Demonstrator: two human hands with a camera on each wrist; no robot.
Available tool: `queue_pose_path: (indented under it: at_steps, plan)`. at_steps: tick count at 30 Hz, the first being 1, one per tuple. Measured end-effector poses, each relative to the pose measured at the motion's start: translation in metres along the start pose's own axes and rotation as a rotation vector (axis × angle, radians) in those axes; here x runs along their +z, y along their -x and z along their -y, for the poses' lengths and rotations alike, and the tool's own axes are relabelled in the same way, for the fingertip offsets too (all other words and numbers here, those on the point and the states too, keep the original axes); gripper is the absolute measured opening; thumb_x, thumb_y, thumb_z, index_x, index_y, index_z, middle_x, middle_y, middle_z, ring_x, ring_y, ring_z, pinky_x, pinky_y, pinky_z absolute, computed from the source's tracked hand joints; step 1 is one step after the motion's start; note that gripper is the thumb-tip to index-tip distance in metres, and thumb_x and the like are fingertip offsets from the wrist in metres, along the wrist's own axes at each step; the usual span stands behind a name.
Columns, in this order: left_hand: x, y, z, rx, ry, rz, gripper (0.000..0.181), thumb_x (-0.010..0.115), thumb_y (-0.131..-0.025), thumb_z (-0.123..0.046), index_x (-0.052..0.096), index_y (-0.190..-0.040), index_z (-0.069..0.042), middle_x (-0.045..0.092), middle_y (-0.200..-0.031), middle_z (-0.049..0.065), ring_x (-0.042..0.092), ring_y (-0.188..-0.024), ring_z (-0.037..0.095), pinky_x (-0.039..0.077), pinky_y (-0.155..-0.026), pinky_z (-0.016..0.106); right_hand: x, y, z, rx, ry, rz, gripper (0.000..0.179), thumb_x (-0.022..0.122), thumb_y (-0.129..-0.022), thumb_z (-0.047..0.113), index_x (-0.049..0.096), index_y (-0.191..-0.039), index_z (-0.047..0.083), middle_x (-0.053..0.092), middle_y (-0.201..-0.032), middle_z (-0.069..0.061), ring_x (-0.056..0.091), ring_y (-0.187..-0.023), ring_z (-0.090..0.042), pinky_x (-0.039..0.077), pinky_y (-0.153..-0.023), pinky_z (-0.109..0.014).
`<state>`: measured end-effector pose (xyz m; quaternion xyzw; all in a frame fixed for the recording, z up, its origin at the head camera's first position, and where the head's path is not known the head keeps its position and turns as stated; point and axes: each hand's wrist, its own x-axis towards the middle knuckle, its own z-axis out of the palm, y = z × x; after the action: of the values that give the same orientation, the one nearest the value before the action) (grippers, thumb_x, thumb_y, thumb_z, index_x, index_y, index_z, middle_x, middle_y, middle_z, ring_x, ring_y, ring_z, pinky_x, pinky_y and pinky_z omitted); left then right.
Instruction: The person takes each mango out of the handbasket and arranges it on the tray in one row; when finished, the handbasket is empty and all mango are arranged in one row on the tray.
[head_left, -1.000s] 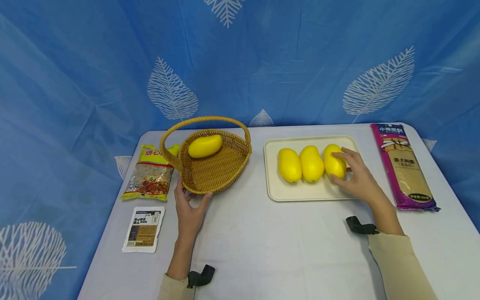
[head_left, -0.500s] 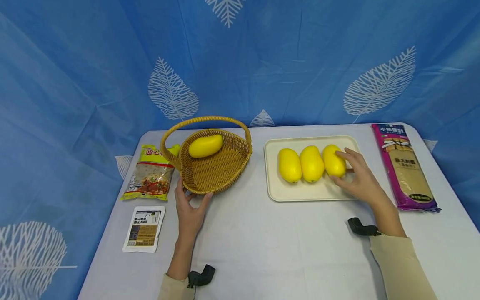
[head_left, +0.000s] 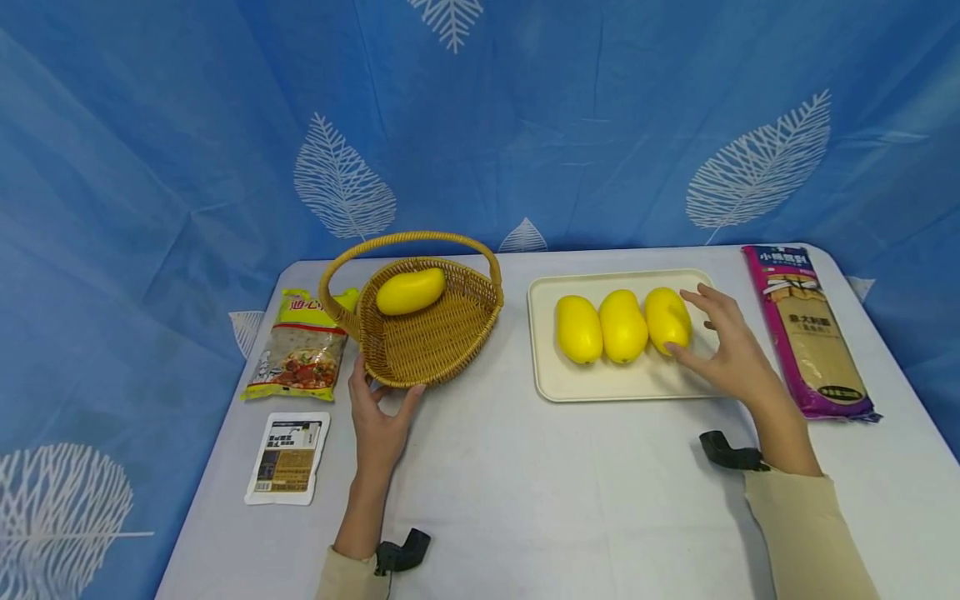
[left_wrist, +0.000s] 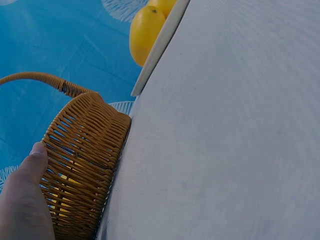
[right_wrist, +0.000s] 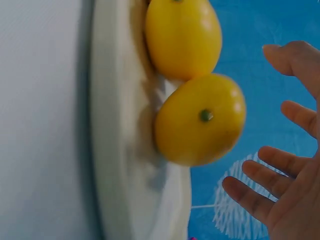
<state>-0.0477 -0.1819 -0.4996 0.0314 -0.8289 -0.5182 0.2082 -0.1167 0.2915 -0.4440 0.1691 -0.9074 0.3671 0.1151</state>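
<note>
My left hand [head_left: 381, 429] holds the near-left rim of a brown wicker basket [head_left: 431, 350] with an arched handle. In the left wrist view the thumb [left_wrist: 31, 167] lies against the basket's woven wall [left_wrist: 82, 155]; the other fingers are mostly hidden. One yellow mango [head_left: 410, 292] lies inside. To the right, a cream tray [head_left: 600, 387] bears three more mangoes side by side. My right hand [head_left: 731, 354] is spread beside the rightmost mango [head_left: 667, 321]. In the right wrist view, a gap separates its fingers [right_wrist: 250, 197] from that mango [right_wrist: 200, 120].
Left of the basket lie a yellow-edged food bag [head_left: 300, 346] and a flat white packet [head_left: 287, 458]. A purple noodle pack [head_left: 810, 333] lies right of the tray. White cloth [head_left: 570, 483] covers the table, and a blue leaf-print curtain [head_left: 487, 133] hangs behind.
My right hand has let go of the rightmost mango and drawn back to the right, fingers opening. The mango stays on the tray. My left hand and the basket have not moved.
</note>
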Motion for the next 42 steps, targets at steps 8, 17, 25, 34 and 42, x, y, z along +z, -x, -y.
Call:
queue_pose_path:
  at_steps: [8, 17, 25, 34, 42]
  plan:
    - [-0.001, 0.0, 0.001, 0.001, 0.002, 0.0, 0.098, 0.079, -0.083, -0.02, 0.015, -0.157, -0.015, 0.029, -0.152, 0.018, 0.04, -0.135, 0.032, 0.047, -0.098, 0.044, 0.007, -0.017, 0.046, -0.083, -0.011, 0.011, 0.083, 0.083, -0.07, -0.001, 0.047, -0.144, 0.011, 0.032, -0.155, -0.019, 0.033, -0.139, -0.041, 0.037, -0.114, -0.049]
    - [0.001, -0.001, 0.001, -0.001, 0.0, 0.001, 0.098, 0.079, -0.084, -0.02, 0.015, -0.157, -0.014, 0.028, -0.154, 0.015, 0.039, -0.135, 0.033, 0.047, -0.098, 0.043, 0.055, -0.037, 0.105, -0.232, -0.063, 0.124, 0.078, 0.084, -0.076, 0.014, 0.047, -0.144, 0.015, 0.034, -0.154, -0.015, 0.036, -0.139, -0.035, 0.04, -0.105, -0.061]
    - [0.003, -0.001, 0.0, -0.006, -0.001, 0.015, 0.098, 0.079, -0.084, -0.023, 0.014, -0.157, -0.016, 0.028, -0.154, 0.013, 0.039, -0.136, 0.03, 0.047, -0.098, 0.043, 0.099, -0.051, 0.129, -0.284, -0.164, 0.176, 0.072, 0.081, -0.081, 0.021, 0.047, -0.144, 0.015, 0.034, -0.154, -0.012, 0.036, -0.141, -0.03, 0.041, -0.108, -0.053]
    - [0.001, -0.002, 0.001, -0.008, -0.004, 0.013, 0.099, 0.079, -0.084, -0.022, 0.014, -0.157, -0.015, 0.028, -0.154, 0.014, 0.038, -0.137, 0.031, 0.047, -0.099, 0.043, 0.14, -0.061, 0.146, -0.3, -0.224, 0.288, 0.066, 0.075, -0.086, 0.027, 0.046, -0.145, 0.015, 0.037, -0.152, -0.008, 0.038, -0.14, -0.025, 0.04, -0.111, -0.047]
    - [0.0, -0.002, 0.0, 0.005, 0.0, 0.007, 0.097, 0.079, -0.084, -0.022, 0.015, -0.157, -0.013, 0.029, -0.152, 0.017, 0.04, -0.135, 0.033, 0.048, -0.097, 0.044, 0.166, -0.075, 0.159, -0.336, -0.203, 0.305, 0.064, 0.073, -0.088, 0.03, 0.047, -0.144, 0.012, 0.041, -0.149, -0.009, 0.039, -0.138, -0.025, 0.041, -0.111, -0.045]
